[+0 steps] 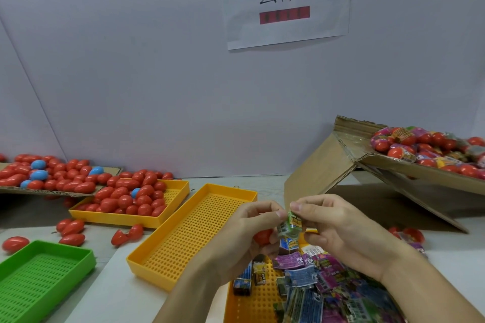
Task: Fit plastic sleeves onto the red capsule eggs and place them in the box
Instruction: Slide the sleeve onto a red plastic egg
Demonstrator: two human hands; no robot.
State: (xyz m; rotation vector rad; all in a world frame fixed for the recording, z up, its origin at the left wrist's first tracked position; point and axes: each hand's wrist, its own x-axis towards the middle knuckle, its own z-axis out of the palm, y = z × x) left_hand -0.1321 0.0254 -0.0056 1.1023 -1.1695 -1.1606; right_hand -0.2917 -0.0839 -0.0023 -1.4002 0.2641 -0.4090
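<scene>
We see both hands raised together over the near end of the table. Left hand (244, 233) curls around a red capsule egg (263, 236); only a small patch of red shows between the fingers, the rest is covered by the palm. Right hand (338, 225) pinches a green plastic sleeve (291, 223) between thumb and forefinger, and the left thumb meets the sleeve's other edge. The sleeve sits just beside the egg; whether it has started over the egg's tip we cannot tell, as the fingers block that spot.

Below the hands, a heap of loose sleeves (328, 278) in purple, blue and green lies in a yellow tray (252, 304), cut off by the bottom edge. Print on them is too blurred to read.

An empty perforated yellow tray (183, 236) lies to the left. Behind it another yellow tray (173, 191) holds bare red eggs (126, 199) with one blue among them. More eggs lie on a cardboard sheet (110, 170) far left, partly cropped.

Cardboard box (393, 165) at right, tilted, holds sleeved eggs (430, 149); its right side runs out of frame. A green tray (39, 278) sits lower left, also cropped.
</scene>
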